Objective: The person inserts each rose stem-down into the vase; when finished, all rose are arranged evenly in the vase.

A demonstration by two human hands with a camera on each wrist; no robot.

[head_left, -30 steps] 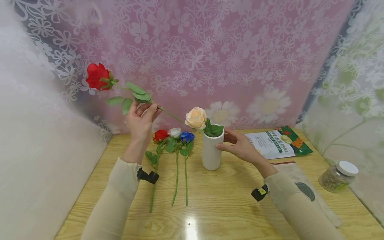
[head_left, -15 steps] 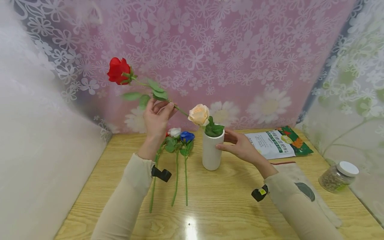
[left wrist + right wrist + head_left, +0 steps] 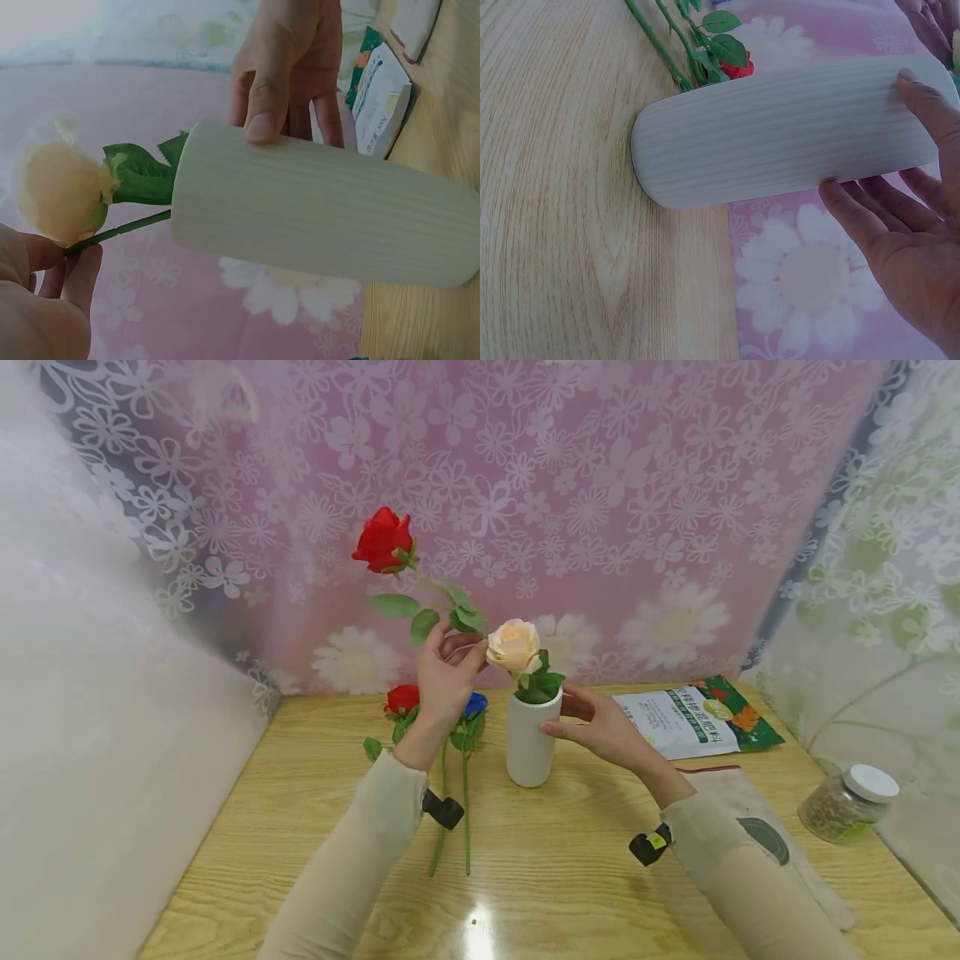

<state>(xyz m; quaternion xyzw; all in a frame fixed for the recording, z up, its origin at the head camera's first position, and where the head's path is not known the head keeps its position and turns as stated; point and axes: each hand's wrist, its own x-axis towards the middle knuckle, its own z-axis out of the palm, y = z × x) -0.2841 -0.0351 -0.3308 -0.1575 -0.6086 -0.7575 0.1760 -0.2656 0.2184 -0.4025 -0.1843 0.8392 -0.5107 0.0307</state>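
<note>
Pinching the stem (image 3: 139, 223) of the red rose (image 3: 383, 541) in the left hand (image 3: 444, 681), long axis sloped from upper left of centre down rightward to the top of the upright white vase (image 3: 530, 747), gripped mid-frame by the right hand (image 3: 600, 727).

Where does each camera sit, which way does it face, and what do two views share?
Head: on the head, facing forward and down at the white vase, peach rose and table; left hand, right hand and sleeves show.
Left wrist: on that wrist, facing the vase, sideways in frame; left hand pinches a green stem, right hand at top.
Right wrist: on that wrist, facing the vase's side; right hand at right, part of left hand upper right.
Both wrist views share the vase and both hands.
</note>
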